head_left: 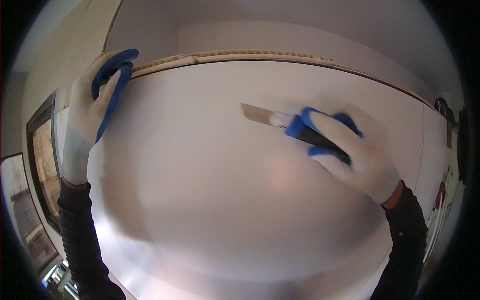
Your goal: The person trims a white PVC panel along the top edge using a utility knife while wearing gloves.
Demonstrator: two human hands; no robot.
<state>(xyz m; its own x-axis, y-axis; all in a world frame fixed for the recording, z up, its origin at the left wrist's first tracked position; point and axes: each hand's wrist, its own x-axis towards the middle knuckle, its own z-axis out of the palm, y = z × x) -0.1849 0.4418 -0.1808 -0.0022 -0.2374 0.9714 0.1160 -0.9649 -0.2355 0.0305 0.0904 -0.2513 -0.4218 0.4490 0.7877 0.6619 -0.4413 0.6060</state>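
A big smooth white panel (200,165) stands in front of me. Along its upper edge runs a narrow beige strip (240,54) with a ridged, rough top and a split toward its left part. At the panel's upper left corner, the thumb and fingers of my left hand (102,82) close on the strip's left end. My right hand (350,150) is wrapped round the blue and black handle of a utility knife (320,139). Its wide blade is out, pointing left and slightly up, in front of the panel's face. Both hands wear white gloves with blue coating.
Behind the strip is a pale recess (300,37) with plain walls. At the left stands a dark-framed window or opening (42,150), with another framed pane (25,210) below it. Dark objects (442,107) and thin white rods (437,225) lie along the right side.
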